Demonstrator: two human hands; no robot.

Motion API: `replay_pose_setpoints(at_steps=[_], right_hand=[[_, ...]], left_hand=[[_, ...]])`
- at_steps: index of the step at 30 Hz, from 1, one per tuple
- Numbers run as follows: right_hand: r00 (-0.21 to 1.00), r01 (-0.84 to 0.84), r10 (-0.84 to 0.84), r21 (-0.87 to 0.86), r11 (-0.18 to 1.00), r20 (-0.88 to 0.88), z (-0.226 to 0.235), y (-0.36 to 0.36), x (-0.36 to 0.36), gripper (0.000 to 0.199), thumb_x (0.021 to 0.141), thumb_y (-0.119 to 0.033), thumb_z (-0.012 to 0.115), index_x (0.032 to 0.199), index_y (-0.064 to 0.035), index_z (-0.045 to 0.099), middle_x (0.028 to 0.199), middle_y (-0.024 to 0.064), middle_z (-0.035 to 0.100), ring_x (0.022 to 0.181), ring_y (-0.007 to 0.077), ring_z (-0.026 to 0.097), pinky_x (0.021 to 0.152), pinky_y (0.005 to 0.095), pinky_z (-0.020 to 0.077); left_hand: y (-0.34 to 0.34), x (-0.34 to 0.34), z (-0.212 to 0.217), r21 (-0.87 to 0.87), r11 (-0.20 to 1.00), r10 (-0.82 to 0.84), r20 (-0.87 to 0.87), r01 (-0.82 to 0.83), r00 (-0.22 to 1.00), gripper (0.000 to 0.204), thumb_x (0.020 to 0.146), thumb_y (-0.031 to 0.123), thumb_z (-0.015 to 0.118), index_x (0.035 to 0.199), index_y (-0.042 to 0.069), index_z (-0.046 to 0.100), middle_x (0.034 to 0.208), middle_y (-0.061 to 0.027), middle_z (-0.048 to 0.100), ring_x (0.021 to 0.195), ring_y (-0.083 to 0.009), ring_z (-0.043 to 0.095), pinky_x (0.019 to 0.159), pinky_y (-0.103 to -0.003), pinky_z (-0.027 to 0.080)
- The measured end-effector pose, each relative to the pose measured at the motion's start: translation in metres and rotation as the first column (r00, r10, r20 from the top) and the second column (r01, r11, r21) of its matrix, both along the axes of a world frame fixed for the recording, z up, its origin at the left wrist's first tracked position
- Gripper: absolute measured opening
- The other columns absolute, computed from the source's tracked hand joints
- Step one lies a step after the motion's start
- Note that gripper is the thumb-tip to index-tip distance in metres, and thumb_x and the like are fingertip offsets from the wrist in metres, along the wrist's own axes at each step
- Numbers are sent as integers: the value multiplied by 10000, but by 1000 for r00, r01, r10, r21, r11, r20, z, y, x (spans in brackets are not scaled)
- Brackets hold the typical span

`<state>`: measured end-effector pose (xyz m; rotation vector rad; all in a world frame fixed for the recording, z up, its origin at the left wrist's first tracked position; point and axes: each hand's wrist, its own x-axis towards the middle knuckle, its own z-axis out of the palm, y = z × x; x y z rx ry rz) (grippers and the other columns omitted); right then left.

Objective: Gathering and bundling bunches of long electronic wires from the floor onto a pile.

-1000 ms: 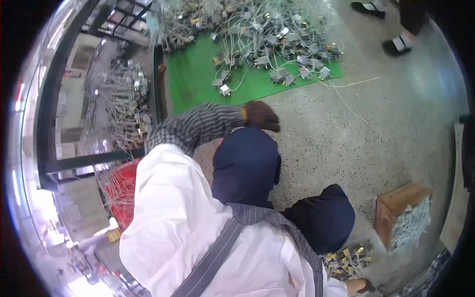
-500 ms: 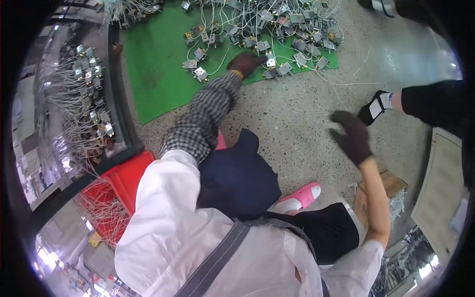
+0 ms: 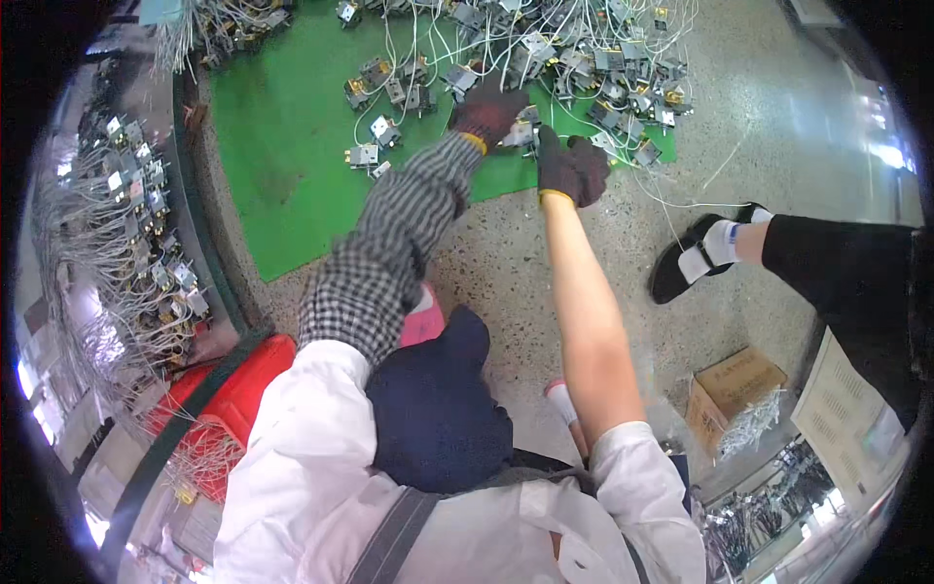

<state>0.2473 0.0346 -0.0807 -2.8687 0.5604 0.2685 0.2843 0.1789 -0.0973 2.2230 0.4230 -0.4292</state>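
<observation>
My left hand (image 3: 489,112), in a dark red knitted glove, reaches over a pile of small grey box-shaped parts with white wires (image 3: 579,63). Its fingers are smeared and partly hidden among the parts. My right hand (image 3: 572,172), in a dark glove with a yellow cuff edge, is beside it at the near edge of the pile. The right thumb points forward and the other fingers are curled; anything inside them is hidden. A grey wired part (image 3: 522,131) lies between both hands. Two more such parts (image 3: 362,156) lie apart, left of my left hand.
A green mat (image 3: 282,185) lies under the pile on the speckled floor (image 3: 506,243). More wired parts (image 3: 146,204) fill a rack at left, above a red bin (image 3: 258,389). Another person's foot (image 3: 696,258) stands at right, near an open cardboard box (image 3: 735,389).
My right hand has swung forward and left from the open floor to the pile, beside my left hand. The left hand stays over the parts. The view has shifted.
</observation>
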Motion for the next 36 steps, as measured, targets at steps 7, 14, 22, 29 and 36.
replay_pose_setpoints(at_steps=[7,14,22,29,36], right_hand=[[975,216,-213,-32,976,66,-15,-1,5,681,618,-669,634,1071,-161,655,1107,137,557,1080,330,496,877,451,428],[911,386,-377,-22,922,166,-5,23,11,576,576,-596,685,901,-121,696,1048,123,598,1038,324,527,832,439,448],[847,181,-419,565,805,326,-11,17,-69,255,747,-280,651,779,-31,610,711,130,639,632,264,611,606,393,462],[973,30,-181,690,724,147,20,-40,-69,249,801,-208,547,999,-56,556,786,142,627,664,270,618,610,391,494],[754,-628,650,190,755,-89,35,32,-113,576,803,-373,612,1245,-45,441,1092,183,584,911,363,621,776,435,502]], left_hand=[[-14,-41,3,-135,985,-82,150,102,985,470,841,435,548,1101,47,589,1048,-195,626,967,-333,600,823,-413,465],[18,-85,-24,-40,961,-225,470,275,853,354,916,333,491,1066,36,612,888,-159,651,782,-298,618,739,-368,478],[-2,17,-12,123,982,-183,386,147,904,465,837,426,535,1123,62,578,892,-169,646,809,-308,609,741,-440,467],[-7,-59,20,-769,635,-209,-81,72,974,306,817,286,675,996,40,642,818,-58,648,662,-127,583,629,-277,483],[5,-81,17,-294,901,-348,-49,320,936,335,879,351,579,954,28,623,845,-87,648,754,-173,590,693,-313,482]])
